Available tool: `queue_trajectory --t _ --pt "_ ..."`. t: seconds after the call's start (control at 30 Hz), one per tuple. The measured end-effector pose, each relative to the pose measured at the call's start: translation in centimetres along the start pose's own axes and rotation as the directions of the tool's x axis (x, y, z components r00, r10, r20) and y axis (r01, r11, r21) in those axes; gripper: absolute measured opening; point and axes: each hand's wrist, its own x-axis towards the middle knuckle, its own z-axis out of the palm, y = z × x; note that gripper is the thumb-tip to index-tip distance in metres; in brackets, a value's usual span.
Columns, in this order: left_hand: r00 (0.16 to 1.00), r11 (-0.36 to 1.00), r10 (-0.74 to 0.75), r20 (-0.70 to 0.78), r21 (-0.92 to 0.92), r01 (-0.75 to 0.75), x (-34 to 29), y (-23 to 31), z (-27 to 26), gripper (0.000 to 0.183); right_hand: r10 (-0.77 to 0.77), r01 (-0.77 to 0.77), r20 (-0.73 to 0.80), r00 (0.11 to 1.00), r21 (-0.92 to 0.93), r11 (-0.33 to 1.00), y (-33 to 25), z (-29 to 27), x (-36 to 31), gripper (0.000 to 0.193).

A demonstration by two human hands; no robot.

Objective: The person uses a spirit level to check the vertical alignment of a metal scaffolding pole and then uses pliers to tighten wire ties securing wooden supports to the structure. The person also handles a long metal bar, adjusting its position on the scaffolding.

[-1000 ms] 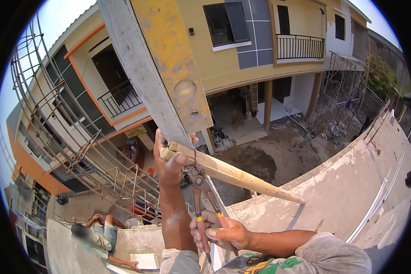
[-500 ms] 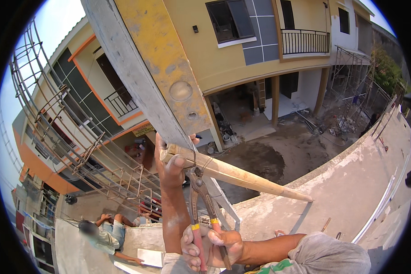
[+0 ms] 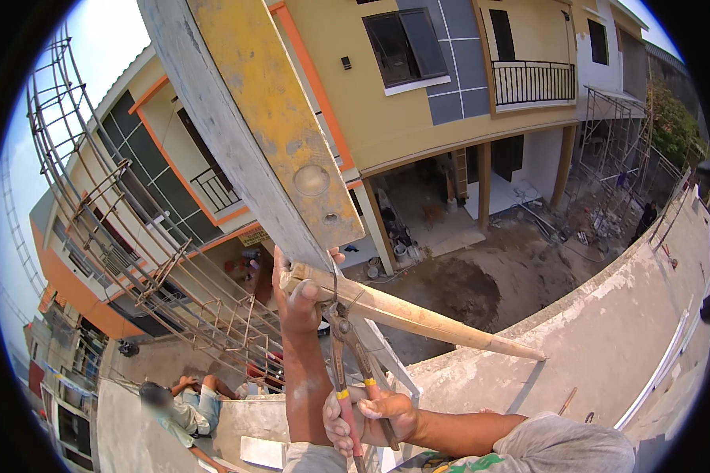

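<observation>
Left hand (image 3: 298, 296) clenches the wooden pole (image 3: 418, 322) against the yellow plank (image 3: 252, 118). Right hand (image 3: 371, 416) squeezes pincers (image 3: 345, 347) on tie wire at the joint. Pole appears rigid, light; best held near its end.

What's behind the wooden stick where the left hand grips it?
Behind the wooden stick stands the yellow-and-grey board; the left hand presses the stick against its lower end. The pincers in the right hand reach up there. The hand hides the tie point.
</observation>
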Motion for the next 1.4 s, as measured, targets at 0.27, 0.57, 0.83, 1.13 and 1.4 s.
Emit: queue_trajectory --t 0.27,0.57,0.83,1.13,1.4 --pt "1.0 1.0 0.007 0.007 -0.009 -0.007 0.0 -0.3 -0.3 0.102 -0.014 0.004 0.058 0.998 0.162 0.987 1.1 0.8 0.7 0.05" --pt "1.0 1.0 0.007 -0.003 -0.006 -0.007 0.0 -0.2 -0.3 0.104 -0.074 0.012 0.165 0.984 0.348 0.937 1.9 2.4 1.6 0.054" --pt "1.0 1.0 0.022 0.021 -0.006 -0.022 0.1 -0.3 -0.5 0.102 -0.019 0.012 0.087 0.996 0.075 0.997 1.7 2.5 1.5 0.06" --pt "0.999 1.0 0.025 0.024 0.013 -0.025 0.1 0.1 -0.4 0.098 0.057 -0.075 -0.175 0.983 -0.095 0.993 0.5 4.1 -0.3 0.067" --pt "0.998 0.999 0.043 0.034 -0.003 -0.043 0.3 0.0 -0.5 0.09 0.083 -0.077 -0.156 0.984 0.043 0.996 0.6 3.3 -1.5 0.067"
